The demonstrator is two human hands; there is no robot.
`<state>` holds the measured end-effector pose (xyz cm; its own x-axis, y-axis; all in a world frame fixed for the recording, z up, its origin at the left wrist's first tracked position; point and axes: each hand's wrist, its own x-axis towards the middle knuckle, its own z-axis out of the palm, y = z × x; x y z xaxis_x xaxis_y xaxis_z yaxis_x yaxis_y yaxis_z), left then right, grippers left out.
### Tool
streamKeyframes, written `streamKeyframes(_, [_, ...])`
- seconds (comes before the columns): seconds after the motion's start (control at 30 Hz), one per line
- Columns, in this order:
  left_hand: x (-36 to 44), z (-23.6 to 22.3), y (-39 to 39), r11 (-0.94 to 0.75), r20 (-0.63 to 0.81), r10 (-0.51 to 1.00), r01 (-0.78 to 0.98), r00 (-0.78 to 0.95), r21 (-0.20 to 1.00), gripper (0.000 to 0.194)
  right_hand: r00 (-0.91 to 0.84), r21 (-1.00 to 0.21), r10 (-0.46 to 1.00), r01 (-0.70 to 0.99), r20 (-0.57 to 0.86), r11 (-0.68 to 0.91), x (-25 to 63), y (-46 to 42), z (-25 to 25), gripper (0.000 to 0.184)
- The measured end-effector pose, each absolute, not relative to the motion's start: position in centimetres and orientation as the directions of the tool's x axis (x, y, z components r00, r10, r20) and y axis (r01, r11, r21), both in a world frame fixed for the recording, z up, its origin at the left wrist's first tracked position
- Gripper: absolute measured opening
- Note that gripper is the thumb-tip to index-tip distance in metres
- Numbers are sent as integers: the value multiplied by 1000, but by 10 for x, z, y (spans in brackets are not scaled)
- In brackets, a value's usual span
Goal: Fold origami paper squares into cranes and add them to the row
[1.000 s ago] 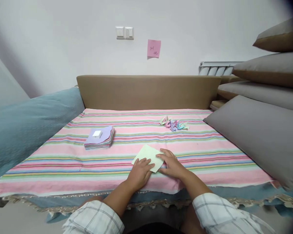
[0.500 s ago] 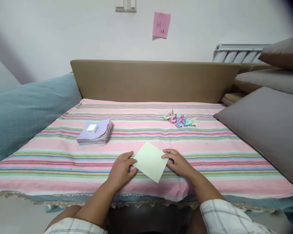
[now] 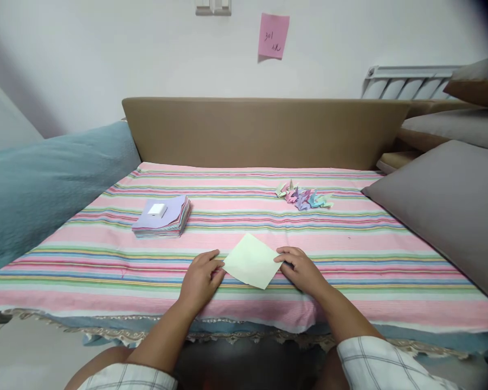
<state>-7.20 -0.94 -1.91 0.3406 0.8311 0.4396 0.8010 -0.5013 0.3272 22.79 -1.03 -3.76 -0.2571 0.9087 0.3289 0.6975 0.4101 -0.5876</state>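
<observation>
A pale green square sheet of paper [image 3: 252, 261] is turned cornerwise in front of me, one corner pointing at me and one away. My left hand [image 3: 201, 279] pinches its left corner between thumb and fingers. At the opposite corner, my right hand [image 3: 303, 271] grips the paper with its fingers closed at the edge. No fold line shows on the sheet. Beyond it to the right lies a cluster of small folded paper figures [image 3: 303, 199] in pastel colours. A stack of coloured paper [image 3: 162, 219] sits to the left, with a small white block [image 3: 157, 210] on top.
A striped cloth [image 3: 228, 216] covers the surface under everything. A brown board [image 3: 260, 132] closes off the back. Grey cushions [image 3: 443, 200] are piled at the right, and a blue padded side [image 3: 61, 168] borders the left. A pink note [image 3: 273, 37] is on the wall.
The sheet's near corner has drawn back from me, so the paper looks shallower. Both hands stay at its side corners. The whole view has shifted slightly.
</observation>
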Motion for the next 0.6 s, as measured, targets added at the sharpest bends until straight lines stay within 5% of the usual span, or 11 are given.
streamKeyframes(0.6, [-73,-14,-5,-416,344,897,794,277,444,18,-193,-650,951,696,241,306,227,-15,-25,19])
